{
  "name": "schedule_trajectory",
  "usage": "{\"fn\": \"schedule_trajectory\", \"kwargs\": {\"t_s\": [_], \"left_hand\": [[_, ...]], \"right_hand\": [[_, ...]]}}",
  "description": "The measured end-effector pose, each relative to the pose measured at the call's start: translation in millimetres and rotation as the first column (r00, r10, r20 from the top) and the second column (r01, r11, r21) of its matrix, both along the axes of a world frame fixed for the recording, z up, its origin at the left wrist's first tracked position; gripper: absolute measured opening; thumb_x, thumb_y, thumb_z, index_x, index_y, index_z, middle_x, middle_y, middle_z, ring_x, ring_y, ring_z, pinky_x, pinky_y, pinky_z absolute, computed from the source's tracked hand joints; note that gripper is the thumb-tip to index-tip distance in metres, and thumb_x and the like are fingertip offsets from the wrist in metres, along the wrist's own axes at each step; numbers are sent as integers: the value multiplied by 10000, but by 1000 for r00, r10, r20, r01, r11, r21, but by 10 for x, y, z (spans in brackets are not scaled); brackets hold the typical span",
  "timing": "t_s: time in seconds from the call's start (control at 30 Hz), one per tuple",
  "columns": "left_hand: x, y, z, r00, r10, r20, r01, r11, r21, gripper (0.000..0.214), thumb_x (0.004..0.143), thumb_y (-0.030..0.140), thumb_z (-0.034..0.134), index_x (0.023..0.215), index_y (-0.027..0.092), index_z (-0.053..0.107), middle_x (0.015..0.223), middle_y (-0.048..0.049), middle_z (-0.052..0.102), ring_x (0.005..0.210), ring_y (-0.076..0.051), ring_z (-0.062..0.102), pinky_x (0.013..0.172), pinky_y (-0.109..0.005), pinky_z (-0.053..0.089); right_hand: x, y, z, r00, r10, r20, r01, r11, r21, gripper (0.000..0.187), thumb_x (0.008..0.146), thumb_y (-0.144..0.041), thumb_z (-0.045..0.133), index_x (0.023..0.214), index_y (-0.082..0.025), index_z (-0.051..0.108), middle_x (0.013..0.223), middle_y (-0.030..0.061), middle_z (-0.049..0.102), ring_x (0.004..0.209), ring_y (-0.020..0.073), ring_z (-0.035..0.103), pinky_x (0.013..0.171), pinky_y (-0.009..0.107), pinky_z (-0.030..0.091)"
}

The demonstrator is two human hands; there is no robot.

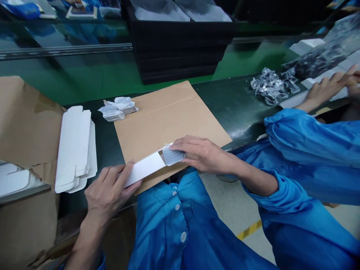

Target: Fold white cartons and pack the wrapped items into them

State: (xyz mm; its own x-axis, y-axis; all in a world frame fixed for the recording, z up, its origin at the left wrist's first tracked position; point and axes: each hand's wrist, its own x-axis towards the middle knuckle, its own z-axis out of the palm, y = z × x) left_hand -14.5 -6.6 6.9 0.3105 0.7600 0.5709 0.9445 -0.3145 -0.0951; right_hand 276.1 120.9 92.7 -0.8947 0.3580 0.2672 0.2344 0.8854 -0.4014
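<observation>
My left hand grips the near left end of a slim white box, thumb on top and fingers below. At the box's right end, my right hand pinches a small bundle wrapped in thin white paper. The bundle sits right at the box's end; whether part of it is inside I cannot tell. What the paper wraps is hidden. Both hands are over the front part of a flat brown cardboard sheet. More paper-wrapped bundles lie at the sheet's far left corner.
Flattened white boxes are stacked on the left, beside an open brown carton. Black stacked trays stand at the back. Clear plastic pieces lie to the right, near a co-worker's hands and blue sleeve.
</observation>
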Motion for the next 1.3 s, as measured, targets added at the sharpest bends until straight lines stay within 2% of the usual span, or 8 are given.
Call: {"fn": "schedule_trajectory", "kwargs": {"t_s": [0.17, 0.4, 0.63, 0.8, 0.87, 1.07, 1.17, 1.3], "left_hand": [[144, 10, 5, 997, 52, 50, -54, 998, 32, 587, 793, 361, 705, 1325, 194, 518, 988, -95, 721, 797, -248, 636, 642, -325, 425], [247, 59, -37, 992, -15, 126, 18, 1000, -23, 456, 801, 321, 659, 1223, 192, 545, 1003, -81, 738, 809, -234, 681, 699, -330, 447], [69, 52, -19, 973, -127, 193, 160, 973, -168, 323, 859, 362, 600, 1146, 217, 569, 964, -66, 737, 787, -221, 691, 695, -326, 478], [-18, 75, -59, 907, -163, 389, 260, 942, -211, 441, 815, 433, 671, 1212, 270, 571, 1042, -40, 745, 881, -218, 714, 766, -314, 531], [-40, 88, -72, 900, -162, 404, 265, 940, -215, 491, 800, 455, 694, 1234, 265, 567, 1064, -45, 743, 894, -219, 716, 780, -314, 542], [21, 115, -69, 917, -115, 381, 188, 969, -160, 455, 816, 468, 676, 1219, 271, 603, 1012, -54, 754, 820, -231, 726, 714, -331, 557], [38, 106, -71, 901, -97, 422, 175, 973, -149, 448, 804, 484, 681, 1205, 292, 627, 1021, -49, 759, 825, -238, 733, 736, -341, 577], [-76, 100, -77, 855, -81, 513, 240, 938, -251, 498, 776, 549, 680, 1209, 305, 644, 1051, -36, 759, 861, -250, 733, 751, -344, 590]], "right_hand": [[31, -31, 146, 984, -23, 177, -10, 984, 180, 463, 914, -55, 429, 1365, -135, 490, 1331, 142, 573, 1121, 240, 554, 926, 421, 533], [40, 52, 176, 961, 156, 228, -147, 988, -52, 358, 953, -116, 454, 1288, -168, 571, 1257, 90, 629, 1049, 196, 567, 916, 365, 527], [-9, 123, 73, 998, 54, 8, -53, 989, -140, 357, 920, -103, 520, 1266, -163, 579, 1241, 102, 638, 1163, 196, 561, 987, 383, 495], [-33, 176, 185, 996, 24, 89, -4, 977, -215, 326, 896, -129, 592, 1211, -207, 621, 1184, 58, 674, 1102, 177, 606, 945, 347, 513], [-57, 123, 182, 993, 15, 114, 5, 986, -166, 310, 895, -150, 607, 1203, -186, 619, 1173, 63, 676, 1075, 180, 613, 937, 337, 519], [-111, -155, -73, 994, -83, 68, 70, 981, 182, 334, 938, -95, 444, 1244, -116, 575, 1235, 170, 631, 1083, 243, 600, 902, 419, 544], [-89, -114, -114, 995, -96, -42, 98, 994, 45, 331, 909, -133, 556, 1239, -154, 575, 1183, 127, 664, 1069, 208, 620, 924, 388, 547], [-68, 9, 13, 993, -109, -47, 102, 985, -139, 324, 866, -175, 654, 1188, -167, 613, 1149, 102, 686, 1055, 191, 637, 923, 365, 537]]}}
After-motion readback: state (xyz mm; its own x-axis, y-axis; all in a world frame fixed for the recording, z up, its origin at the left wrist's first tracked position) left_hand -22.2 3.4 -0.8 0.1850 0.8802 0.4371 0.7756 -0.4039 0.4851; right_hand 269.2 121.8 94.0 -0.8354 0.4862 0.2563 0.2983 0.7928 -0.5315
